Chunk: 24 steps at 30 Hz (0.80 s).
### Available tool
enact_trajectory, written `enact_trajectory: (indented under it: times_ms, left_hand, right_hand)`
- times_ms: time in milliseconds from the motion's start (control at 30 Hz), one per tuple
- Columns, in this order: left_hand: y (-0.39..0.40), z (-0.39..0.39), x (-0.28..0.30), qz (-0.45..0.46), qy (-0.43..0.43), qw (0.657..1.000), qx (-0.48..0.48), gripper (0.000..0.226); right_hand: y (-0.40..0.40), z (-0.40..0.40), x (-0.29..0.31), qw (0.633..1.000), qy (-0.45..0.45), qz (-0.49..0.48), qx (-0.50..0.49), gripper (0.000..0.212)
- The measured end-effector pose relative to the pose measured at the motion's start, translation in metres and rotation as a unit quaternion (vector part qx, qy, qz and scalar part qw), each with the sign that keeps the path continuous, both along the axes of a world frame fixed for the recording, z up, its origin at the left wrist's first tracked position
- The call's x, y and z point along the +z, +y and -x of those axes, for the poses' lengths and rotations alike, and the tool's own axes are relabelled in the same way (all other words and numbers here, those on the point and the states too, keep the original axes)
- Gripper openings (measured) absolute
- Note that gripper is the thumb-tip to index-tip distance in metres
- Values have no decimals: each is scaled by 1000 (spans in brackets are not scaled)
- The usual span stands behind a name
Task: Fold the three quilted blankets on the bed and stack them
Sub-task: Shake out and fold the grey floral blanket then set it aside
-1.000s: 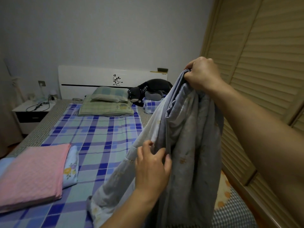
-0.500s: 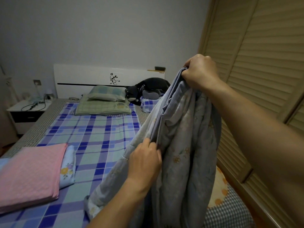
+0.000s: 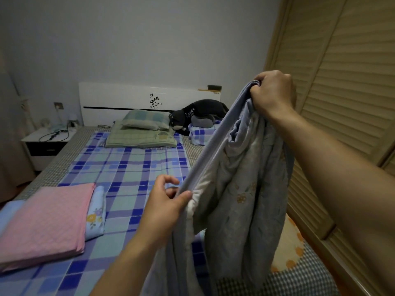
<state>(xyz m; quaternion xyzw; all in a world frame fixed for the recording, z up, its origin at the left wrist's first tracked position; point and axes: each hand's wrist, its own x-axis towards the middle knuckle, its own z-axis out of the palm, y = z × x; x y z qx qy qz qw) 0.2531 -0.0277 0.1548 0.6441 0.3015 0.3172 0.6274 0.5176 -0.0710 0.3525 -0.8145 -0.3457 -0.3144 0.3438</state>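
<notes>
A grey-blue quilted blanket (image 3: 241,189) with a faint flower print hangs bunched in the air over the bed's right side. My right hand (image 3: 272,92) grips its top corner, held high. Lower down, my left hand (image 3: 165,201) pinches the blanket's edge between thumb and fingers, pulling it leftward. A folded pink quilted blanket (image 3: 44,223) lies on the bed at the left, on top of a folded light blue flowered blanket (image 3: 96,212). The hanging blanket's lower end is out of sight below the frame.
The bed (image 3: 128,174) has a blue checked sheet, green pillows (image 3: 141,133) and a dark plush toy (image 3: 196,114) at the white headboard. A bedside table (image 3: 44,144) with cables stands at the left. A louvred wardrobe (image 3: 342,92) runs close along the right.
My left hand slid to the left along the blanket's edge and now pinches it away from the bunch. My right hand stays high with the corner.
</notes>
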Motion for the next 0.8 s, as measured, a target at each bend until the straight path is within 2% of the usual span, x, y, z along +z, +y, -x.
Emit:
enact_trajectory:
  times_ms: [67,100,167,200,233,300,333,367,400,433,500,533,600,667,700,767,800]
  left_hand:
    - [26,2,4,-52,103,992,-52,9]
    - [43,4,5,-65,139,987,-48,11]
    - [89,12,12,-19,131,991,15,18]
    - [114,20,19,25,91,995,43,19]
    - [134,35,28,59,48,996,35,18]
    - [164,70,44,82,16,995,-59,19]
    - [174,85,53,63,49,990,-115,21]
    - [179,98,62,37,105,977,-183,23]
    - [182,106,67,20,171,954,-245,28]
    - [186,109,69,16,242,923,-298,33]
    - [196,99,59,17,400,850,-342,40]
    - [204,88,47,-28,481,818,-314,40]
    - [231,65,25,-239,573,764,-177,30]
    - [260,52,29,-430,505,748,23,15]
    - [277,50,45,-472,451,750,103,11]
    - [313,54,102,-492,373,753,227,15]
    - [330,58,136,-490,342,752,278,18]
  right_hand:
    - [4,-5,-9,1000,-9,15,-5,30]
    - [5,-7,-14,999,-9,39,-3,27]
    - [1,-11,-22,982,37,171,68,19]
    - [-4,-10,-30,941,88,287,153,20]
    - [-12,-6,-41,864,158,404,254,23]
    - [-30,5,-73,667,309,557,386,28]
    - [-39,4,-87,596,345,593,418,27]
    - [-44,1,-98,558,358,605,440,23]
    - [-44,-5,-106,549,361,601,455,17]
    - [-41,-10,-111,554,380,584,455,13]
    - [-25,-20,-120,600,430,553,386,12]
    - [-11,-22,-127,635,415,555,343,10]
    - [24,-21,-132,707,315,574,268,14]
    - [62,-27,-115,784,216,541,217,15]
    - [74,-33,-96,828,177,497,189,19]
    - [89,-50,-44,921,85,363,110,24]
    - [93,-59,-16,953,30,293,65,24]
